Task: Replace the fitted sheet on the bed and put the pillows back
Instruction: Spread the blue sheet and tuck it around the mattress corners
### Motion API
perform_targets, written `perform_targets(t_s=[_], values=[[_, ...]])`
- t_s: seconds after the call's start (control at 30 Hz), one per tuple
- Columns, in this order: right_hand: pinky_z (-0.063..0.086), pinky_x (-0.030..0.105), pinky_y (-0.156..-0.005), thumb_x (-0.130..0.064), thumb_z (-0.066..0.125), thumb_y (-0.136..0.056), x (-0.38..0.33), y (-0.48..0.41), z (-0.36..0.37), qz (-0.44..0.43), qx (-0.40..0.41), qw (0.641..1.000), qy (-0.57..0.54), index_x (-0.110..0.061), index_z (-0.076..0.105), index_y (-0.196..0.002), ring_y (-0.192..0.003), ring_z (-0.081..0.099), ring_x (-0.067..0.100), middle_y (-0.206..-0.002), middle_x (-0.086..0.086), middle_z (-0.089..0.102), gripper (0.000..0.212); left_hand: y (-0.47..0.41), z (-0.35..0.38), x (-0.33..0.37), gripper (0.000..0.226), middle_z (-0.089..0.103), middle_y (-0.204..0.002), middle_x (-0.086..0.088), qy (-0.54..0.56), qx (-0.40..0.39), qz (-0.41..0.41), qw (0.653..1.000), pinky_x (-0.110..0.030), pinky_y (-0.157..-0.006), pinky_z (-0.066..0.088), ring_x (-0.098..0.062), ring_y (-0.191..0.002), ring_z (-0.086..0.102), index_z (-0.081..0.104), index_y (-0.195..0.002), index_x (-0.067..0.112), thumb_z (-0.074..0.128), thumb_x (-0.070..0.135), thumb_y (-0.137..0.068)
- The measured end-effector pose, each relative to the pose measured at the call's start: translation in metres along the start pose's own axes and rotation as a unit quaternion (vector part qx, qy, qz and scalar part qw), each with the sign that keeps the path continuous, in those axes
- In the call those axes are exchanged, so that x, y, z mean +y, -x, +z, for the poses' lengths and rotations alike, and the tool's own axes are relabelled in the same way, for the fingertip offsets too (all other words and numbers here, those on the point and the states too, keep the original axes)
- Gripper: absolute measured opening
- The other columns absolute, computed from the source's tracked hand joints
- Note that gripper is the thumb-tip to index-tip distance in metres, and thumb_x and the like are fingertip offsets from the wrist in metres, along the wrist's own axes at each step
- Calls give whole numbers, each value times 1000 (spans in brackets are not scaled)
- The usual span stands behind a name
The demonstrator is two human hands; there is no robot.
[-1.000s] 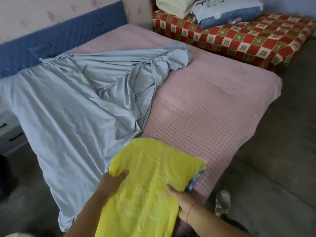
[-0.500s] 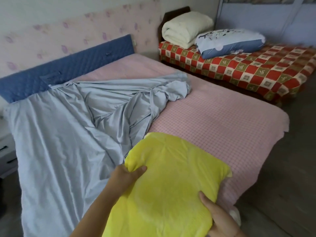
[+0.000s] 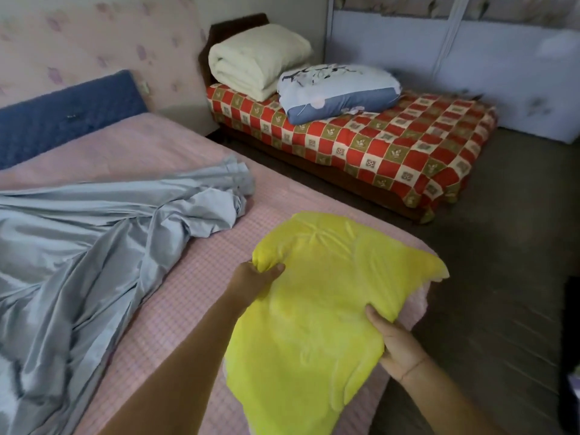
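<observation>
Pale flowered wallpaper (image 3: 94,36) and a dark floor (image 3: 502,246) frame the bed, whose pink checked mattress cover (image 3: 194,309) shows beneath the hands. The left hand (image 3: 254,277) grips a bunched corner of the yellow pillow (image 3: 314,324). The right hand (image 3: 395,343) holds its edge, thumb on top. Left of the hands lies the crumpled grey-blue sheet (image 3: 78,246). Beyond them, a red checked bed (image 3: 408,146) carries a folded cream quilt (image 3: 257,58) and a floral pillow (image 3: 339,89).

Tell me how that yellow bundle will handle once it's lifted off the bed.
Probably floppy: the yellow bundle bunches where the left hand grips its corner. Likely light, since the right hand holds its edge with a pinch. It looks plush, so hardly slippery.
</observation>
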State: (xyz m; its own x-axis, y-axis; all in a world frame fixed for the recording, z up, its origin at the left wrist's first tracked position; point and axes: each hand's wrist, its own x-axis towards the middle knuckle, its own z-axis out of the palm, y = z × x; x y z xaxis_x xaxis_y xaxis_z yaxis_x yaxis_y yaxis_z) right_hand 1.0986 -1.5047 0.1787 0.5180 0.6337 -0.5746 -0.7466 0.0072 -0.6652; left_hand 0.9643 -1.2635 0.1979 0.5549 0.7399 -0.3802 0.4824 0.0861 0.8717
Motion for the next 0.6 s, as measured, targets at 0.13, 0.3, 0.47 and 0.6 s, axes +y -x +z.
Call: perform_targets(t_s=[0.13,0.3,0.47,0.6], values=[[46,48,-99,-47,82,-64,-48,-80,-44,-24,42,994,94,-21,49,-133,-113,60,25,-125,6,64,81,-78,49,21,60,71,-105,1,-47,-19,43,998,-36,-89,53,-19,-95,66,58,-130,23,75,45,-77],[43,50,-104,-71,81,-45,-54,-156,-103,42,128,982,136,-35,16,-151,-130,46,27,-150,1,39,129,-102,82,21,83,48,-141,-7,-77,-31,4,997,-37,-104,42,-20,-123,52,22,-153,27,69,41,-86],[30,45,-109,-54,58,-87,-64,-150,-66,100,120,982,104,-28,9,-154,-139,35,26,-154,6,29,87,-92,87,2,83,41,-149,-10,-102,-51,-35,993,-41,-112,35,-23,-137,40,20,-154,25,66,43,-87],[31,46,-109,-51,54,-90,-65,-154,-49,94,77,987,103,-27,9,-154,-139,35,25,-155,8,29,82,-85,79,-3,81,43,-148,-9,-99,-27,-45,994,-39,-109,36,-23,-136,41,24,-152,26,67,44,-86]])
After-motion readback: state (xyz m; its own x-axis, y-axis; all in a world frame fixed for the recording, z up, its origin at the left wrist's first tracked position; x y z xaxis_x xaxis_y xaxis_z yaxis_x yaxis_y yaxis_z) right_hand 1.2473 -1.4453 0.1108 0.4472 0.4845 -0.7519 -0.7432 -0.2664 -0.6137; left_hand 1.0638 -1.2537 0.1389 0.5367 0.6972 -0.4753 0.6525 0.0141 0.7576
